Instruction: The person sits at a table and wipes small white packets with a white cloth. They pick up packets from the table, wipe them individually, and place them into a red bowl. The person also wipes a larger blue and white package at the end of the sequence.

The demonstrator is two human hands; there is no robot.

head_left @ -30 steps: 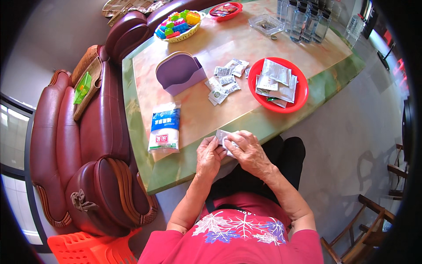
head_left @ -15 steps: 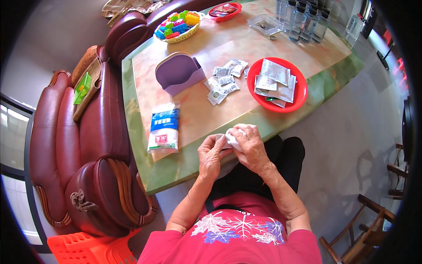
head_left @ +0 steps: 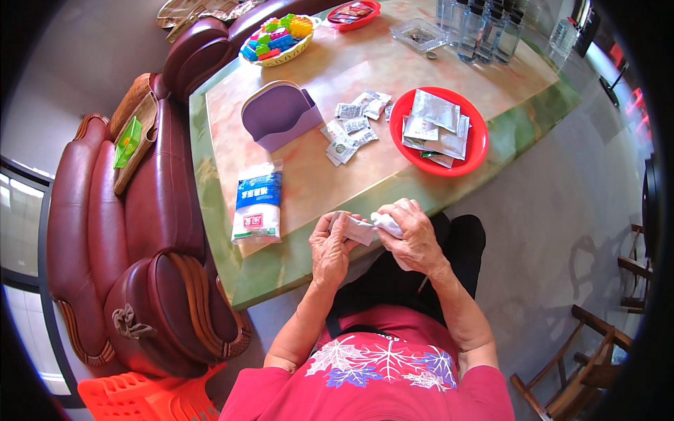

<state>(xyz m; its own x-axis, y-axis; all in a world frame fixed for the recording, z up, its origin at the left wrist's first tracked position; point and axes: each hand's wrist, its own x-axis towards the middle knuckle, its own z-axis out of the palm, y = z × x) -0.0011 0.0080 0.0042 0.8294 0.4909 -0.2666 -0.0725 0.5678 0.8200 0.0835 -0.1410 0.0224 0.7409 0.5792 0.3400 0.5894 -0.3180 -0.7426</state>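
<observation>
Nearest to the camera, the left hand (head_left: 330,245) and the right hand (head_left: 414,235) meet just above the near edge of the table (head_left: 281,263), in front of the person's lap. Between them is a small white sachet (head_left: 364,228). The left hand pinches its left end with thumb and fingers closed on it, and the right hand is closed around its right end, the fingers curled over it (the part inside the fist is hidden).

On the table, near its near-left corner, a white and blue bag (head_left: 257,201) lies flat, just left of the hands. Farther in, around the middle of the table, some loose small sachets (head_left: 351,126) lie scattered, and beside them to the left stands a purple holder (head_left: 279,114). To the right of the scattered ones, close to the right edge, a red plate (head_left: 473,147) carries several bigger silver packets (head_left: 435,119).

At the far edge there is a yellow basket (head_left: 279,59) with coloured blocks, a small red tray (head_left: 351,14), a clear shallow tray (head_left: 419,33) and a row of clear bottles (head_left: 481,31). Along the left side of the table stands a dark red leather sofa (head_left: 126,231).
</observation>
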